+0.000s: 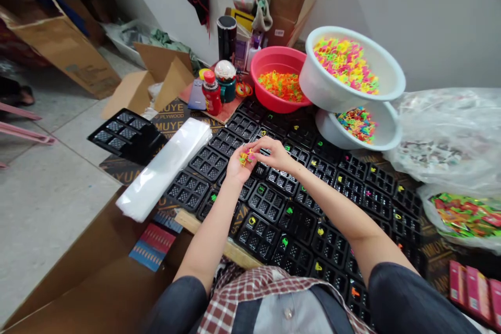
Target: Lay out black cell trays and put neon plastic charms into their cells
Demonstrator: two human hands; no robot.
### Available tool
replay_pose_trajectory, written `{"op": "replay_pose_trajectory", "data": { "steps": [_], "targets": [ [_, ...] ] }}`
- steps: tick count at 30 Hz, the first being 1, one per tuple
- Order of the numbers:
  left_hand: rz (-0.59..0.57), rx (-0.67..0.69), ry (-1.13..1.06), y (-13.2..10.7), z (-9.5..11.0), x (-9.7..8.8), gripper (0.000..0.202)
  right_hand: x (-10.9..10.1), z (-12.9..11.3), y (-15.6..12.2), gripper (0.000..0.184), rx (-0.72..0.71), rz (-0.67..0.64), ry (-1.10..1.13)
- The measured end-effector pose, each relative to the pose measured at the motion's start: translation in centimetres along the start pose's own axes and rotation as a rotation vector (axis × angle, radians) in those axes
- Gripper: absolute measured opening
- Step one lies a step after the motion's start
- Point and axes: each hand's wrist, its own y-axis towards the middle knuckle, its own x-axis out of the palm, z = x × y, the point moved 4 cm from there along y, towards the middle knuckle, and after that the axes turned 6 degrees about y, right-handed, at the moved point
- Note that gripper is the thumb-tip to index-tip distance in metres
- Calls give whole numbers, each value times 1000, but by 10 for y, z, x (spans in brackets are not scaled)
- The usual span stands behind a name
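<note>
My left hand is cupped palm up over the black compartment trays and holds several small bright plastic pieces. My right hand reaches across to it, its fingertips pinched on the pieces in the left palm. Several tray cells hold one small coloured piece each, such as a yellow one and a green one.
A red basin and two white basins of coloured pieces stand behind the trays. A stack of clear bags and a loose black tray lie at left. Plastic bags lie at right, cardboard boxes and bottles behind.
</note>
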Motion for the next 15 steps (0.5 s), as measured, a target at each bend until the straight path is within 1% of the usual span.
{"op": "replay_pose_trajectory", "data": {
  "steps": [3, 6, 9, 11, 15],
  "targets": [
    [28, 17, -28, 1, 2, -2, 23, 2, 0, 4, 18, 6, 2, -7],
    [110, 58, -66, 1, 5, -5, 19, 5, 9, 16, 15, 30, 55, -6],
    [145, 69, -79, -1, 8, -7, 20, 8, 30, 41, 12, 87, 169, -97],
    [153, 56, -74, -2, 8, -7, 21, 14, 49, 62, 12, 138, 199, -218],
    [173, 44, -73, -6, 11, -7, 22, 24, 86, 98, 15, 264, 116, -483]
  ]
}}
